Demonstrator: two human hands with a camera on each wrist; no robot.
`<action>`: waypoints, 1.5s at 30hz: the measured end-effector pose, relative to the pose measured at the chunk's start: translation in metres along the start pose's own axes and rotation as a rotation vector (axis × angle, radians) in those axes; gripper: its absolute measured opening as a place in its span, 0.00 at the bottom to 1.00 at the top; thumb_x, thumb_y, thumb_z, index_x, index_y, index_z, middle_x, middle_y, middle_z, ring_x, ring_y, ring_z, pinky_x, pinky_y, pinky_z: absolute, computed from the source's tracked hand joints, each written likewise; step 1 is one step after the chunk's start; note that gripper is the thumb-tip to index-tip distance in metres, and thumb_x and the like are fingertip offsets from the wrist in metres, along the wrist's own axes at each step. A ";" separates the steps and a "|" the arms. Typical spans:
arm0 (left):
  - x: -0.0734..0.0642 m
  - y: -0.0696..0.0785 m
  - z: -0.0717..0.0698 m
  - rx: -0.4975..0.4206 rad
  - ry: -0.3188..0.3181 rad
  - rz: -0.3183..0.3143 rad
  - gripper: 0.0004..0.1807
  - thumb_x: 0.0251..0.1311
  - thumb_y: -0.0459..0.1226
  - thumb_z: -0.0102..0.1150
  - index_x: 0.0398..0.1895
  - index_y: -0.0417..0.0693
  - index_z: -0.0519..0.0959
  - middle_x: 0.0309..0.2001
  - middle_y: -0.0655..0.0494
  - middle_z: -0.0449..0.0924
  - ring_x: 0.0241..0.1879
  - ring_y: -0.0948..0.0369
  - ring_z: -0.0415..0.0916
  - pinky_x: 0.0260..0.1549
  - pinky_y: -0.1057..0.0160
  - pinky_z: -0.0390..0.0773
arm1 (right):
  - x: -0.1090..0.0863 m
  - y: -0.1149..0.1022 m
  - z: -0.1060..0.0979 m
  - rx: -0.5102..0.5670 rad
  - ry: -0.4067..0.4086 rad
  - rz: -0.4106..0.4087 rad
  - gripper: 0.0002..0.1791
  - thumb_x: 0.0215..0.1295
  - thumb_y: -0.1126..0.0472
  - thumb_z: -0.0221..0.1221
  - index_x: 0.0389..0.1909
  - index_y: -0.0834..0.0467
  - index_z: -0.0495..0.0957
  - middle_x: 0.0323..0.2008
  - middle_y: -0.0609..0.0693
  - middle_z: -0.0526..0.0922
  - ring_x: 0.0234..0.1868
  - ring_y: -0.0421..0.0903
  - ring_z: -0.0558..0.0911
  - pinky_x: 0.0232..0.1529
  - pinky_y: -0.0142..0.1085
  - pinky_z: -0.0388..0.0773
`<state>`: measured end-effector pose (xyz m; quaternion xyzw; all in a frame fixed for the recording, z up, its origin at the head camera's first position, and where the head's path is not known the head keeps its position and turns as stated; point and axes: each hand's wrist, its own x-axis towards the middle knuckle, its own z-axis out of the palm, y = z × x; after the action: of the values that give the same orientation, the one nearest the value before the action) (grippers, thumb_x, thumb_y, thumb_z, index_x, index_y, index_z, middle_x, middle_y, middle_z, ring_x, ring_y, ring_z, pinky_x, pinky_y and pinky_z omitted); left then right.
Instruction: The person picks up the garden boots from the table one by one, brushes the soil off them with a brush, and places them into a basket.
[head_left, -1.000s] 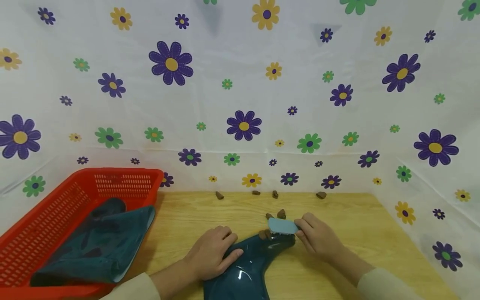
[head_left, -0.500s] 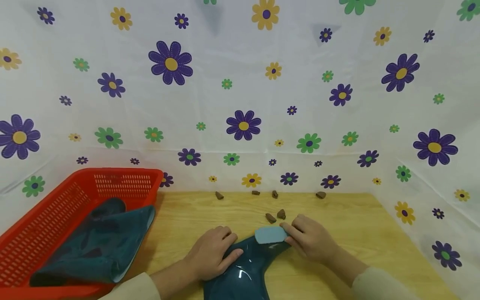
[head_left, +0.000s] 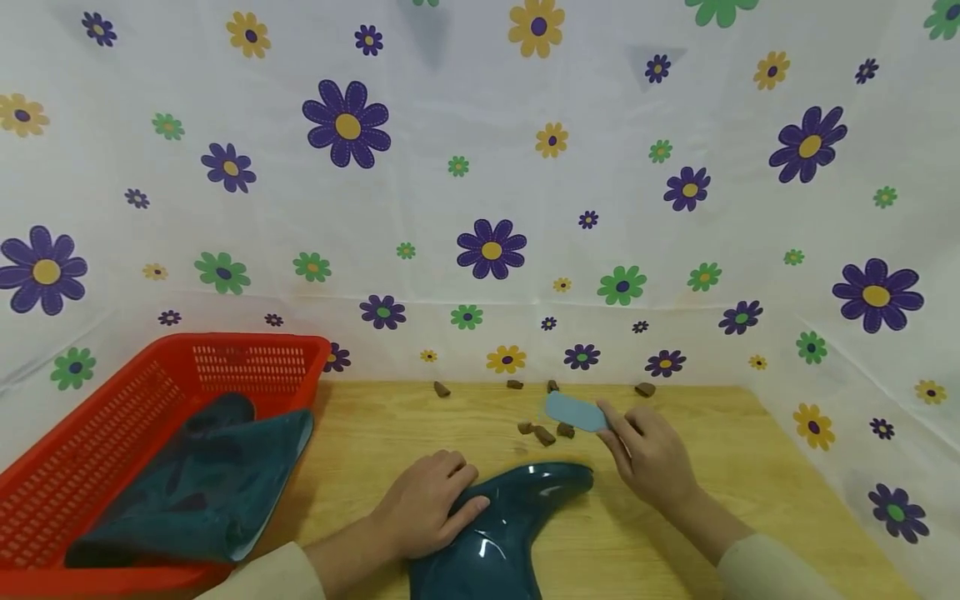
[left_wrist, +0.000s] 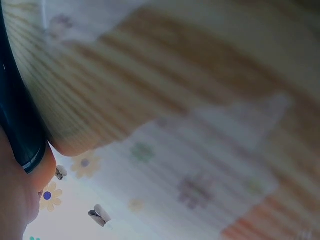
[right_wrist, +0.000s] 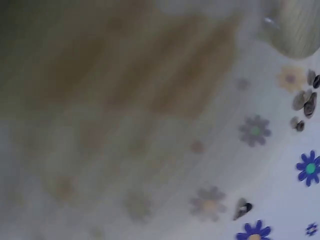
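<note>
A dark teal rubber boot [head_left: 495,533] lies on its side on the wooden table, toe end pointing away and to the right. My left hand [head_left: 427,508] holds the boot at its left edge, thumb on the upper surface and fingers over the side. In the left wrist view part of the boot [left_wrist: 20,115] shows beside the fingers. A light blue brush [head_left: 574,412] is pinched at its right end by my right hand [head_left: 652,457]. It is raised beyond the toe, apart from the boot; its bristles are hidden. Small brown clumps [head_left: 544,435] lie just below the brush.
A red plastic basket [head_left: 315,358] stands at the left with another teal boot [head_left: 195,492] in it. More brown clumps [head_left: 645,389] lie along the table's back edge. A white flowered sheet [head_left: 420,200] hangs behind and at the sides.
My right hand has drawn the brush left along the boot's toe, then lifted it off, away and to the right. Brown clumps now lie beyond the toe. The left hand stays on the boot.
</note>
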<state>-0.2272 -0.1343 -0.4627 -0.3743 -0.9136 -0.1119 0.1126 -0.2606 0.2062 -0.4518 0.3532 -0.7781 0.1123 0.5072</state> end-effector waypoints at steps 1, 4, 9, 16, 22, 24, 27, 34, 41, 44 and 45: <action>-0.001 0.001 0.001 0.001 -0.003 0.001 0.26 0.76 0.59 0.36 0.50 0.54 0.80 0.41 0.61 0.75 0.37 0.65 0.70 0.38 0.63 0.76 | -0.004 0.002 -0.002 -0.006 -0.003 0.028 0.26 0.79 0.46 0.47 0.54 0.62 0.83 0.24 0.51 0.71 0.24 0.41 0.63 0.22 0.32 0.61; -0.004 0.002 0.004 0.002 -0.011 -0.004 0.27 0.76 0.59 0.36 0.50 0.54 0.80 0.42 0.61 0.75 0.38 0.65 0.69 0.39 0.63 0.76 | -0.016 0.004 -0.007 0.004 -0.016 0.051 0.26 0.79 0.46 0.47 0.53 0.62 0.84 0.24 0.51 0.71 0.25 0.41 0.63 0.23 0.32 0.61; -0.010 0.005 0.010 0.002 0.005 -0.002 0.26 0.75 0.59 0.37 0.49 0.54 0.80 0.41 0.61 0.76 0.38 0.65 0.70 0.38 0.63 0.76 | -0.027 -0.003 -0.011 0.005 -0.074 0.035 0.27 0.79 0.46 0.45 0.51 0.62 0.84 0.24 0.50 0.69 0.25 0.41 0.62 0.23 0.32 0.61; -0.016 0.009 0.017 -0.001 0.011 0.009 0.26 0.76 0.58 0.38 0.51 0.52 0.80 0.43 0.60 0.77 0.39 0.64 0.72 0.39 0.62 0.77 | -0.035 -0.020 -0.018 0.071 -0.150 -0.008 0.27 0.80 0.46 0.44 0.47 0.62 0.85 0.25 0.47 0.70 0.26 0.39 0.63 0.24 0.29 0.63; -0.005 0.003 0.010 0.062 0.113 0.053 0.23 0.74 0.55 0.46 0.50 0.50 0.80 0.39 0.59 0.76 0.35 0.63 0.71 0.36 0.62 0.76 | -0.027 -0.029 -0.024 0.237 -0.183 -0.196 0.24 0.80 0.48 0.43 0.36 0.59 0.80 0.27 0.45 0.71 0.24 0.36 0.66 0.24 0.26 0.66; 0.002 0.000 0.006 0.077 0.141 0.066 0.22 0.73 0.55 0.48 0.50 0.49 0.80 0.39 0.58 0.76 0.35 0.62 0.71 0.35 0.61 0.76 | -0.022 -0.032 -0.027 0.306 -0.222 -0.271 0.22 0.80 0.48 0.43 0.37 0.58 0.79 0.28 0.44 0.70 0.25 0.35 0.66 0.25 0.24 0.66; 0.009 -0.003 0.000 0.090 0.149 0.070 0.22 0.73 0.54 0.48 0.51 0.48 0.80 0.40 0.57 0.76 0.36 0.61 0.72 0.37 0.60 0.76 | -0.019 -0.040 -0.033 0.409 -0.275 -0.358 0.20 0.80 0.49 0.43 0.39 0.57 0.78 0.29 0.43 0.69 0.25 0.34 0.66 0.26 0.22 0.65; 0.012 -0.003 -0.003 0.096 0.113 0.064 0.23 0.73 0.54 0.47 0.52 0.47 0.80 0.42 0.55 0.77 0.38 0.60 0.73 0.39 0.60 0.77 | -0.028 -0.054 -0.053 0.519 -0.398 -0.394 0.19 0.80 0.49 0.43 0.41 0.55 0.78 0.30 0.41 0.68 0.26 0.31 0.63 0.29 0.19 0.61; 0.007 0.000 0.001 0.086 0.103 0.065 0.23 0.72 0.54 0.49 0.52 0.47 0.81 0.41 0.54 0.78 0.38 0.60 0.73 0.38 0.59 0.77 | -0.044 -0.066 -0.065 0.590 -0.456 -0.440 0.14 0.78 0.49 0.47 0.43 0.52 0.77 0.32 0.40 0.70 0.28 0.31 0.65 0.30 0.18 0.63; 0.003 0.001 0.006 0.073 0.096 0.063 0.22 0.72 0.53 0.49 0.52 0.47 0.81 0.41 0.54 0.78 0.37 0.60 0.73 0.38 0.59 0.77 | -0.044 -0.077 -0.064 0.608 -0.485 -0.454 0.11 0.77 0.50 0.50 0.45 0.51 0.78 0.33 0.40 0.71 0.29 0.31 0.68 0.33 0.18 0.66; 0.001 0.001 0.007 0.066 0.095 0.063 0.22 0.72 0.53 0.49 0.51 0.47 0.81 0.41 0.55 0.78 0.37 0.60 0.73 0.38 0.59 0.77 | -0.044 -0.081 -0.063 0.605 -0.496 -0.454 0.11 0.76 0.50 0.50 0.46 0.50 0.78 0.33 0.39 0.71 0.30 0.31 0.68 0.34 0.19 0.66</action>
<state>-0.2276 -0.1307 -0.4693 -0.3933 -0.8981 -0.0957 0.1717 -0.1522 0.2003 -0.4757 0.6635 -0.7111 0.1327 0.1912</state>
